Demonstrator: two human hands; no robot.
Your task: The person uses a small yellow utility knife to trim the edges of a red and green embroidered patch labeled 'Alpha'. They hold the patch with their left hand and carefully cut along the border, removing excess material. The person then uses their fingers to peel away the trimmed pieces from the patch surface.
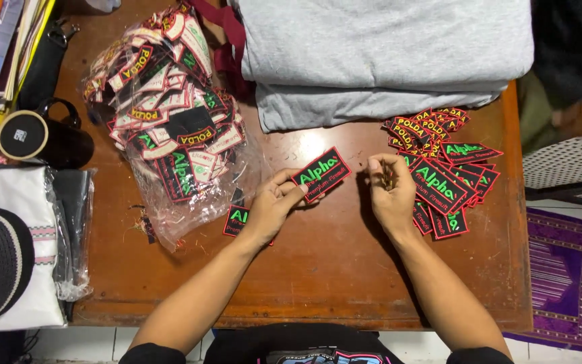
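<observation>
Left hand (272, 205) is pinching a black patch (321, 174) with green lettering and red border by its lower left end, thumb and fingers closed on it, holding it tilted just above the table (318, 269) at the middle of the frame. Further left, a clear bag (170, 128) is spilling backed patches over the upper left of the table, with a loose patch (237, 220) lying partly under the left wrist. At far left a dark mug (42, 138) is sitting near folded white cloth (25, 229) in plastic.

Right hand (391, 195) is resting beside the held patch, fingers curled in; something small seems to be nipped between them, but I cannot tell what, nor how tightly they are closing. Just right of it a pile (442, 168) of matching patches is fanning out toward the right edge, and grey folded cloth (378, 54) is stacked along the top.

Risk, as I judge it: the right wrist is touching the pile, so a sideways sweep could be pushing patches off the right edge, which is close. The pinch on one end is slight, so the patch could be slipping or twisting.

Open room is lying below the hands, a bare stretch of wood toward the near edge; above, the grey cloth is closing things in.
</observation>
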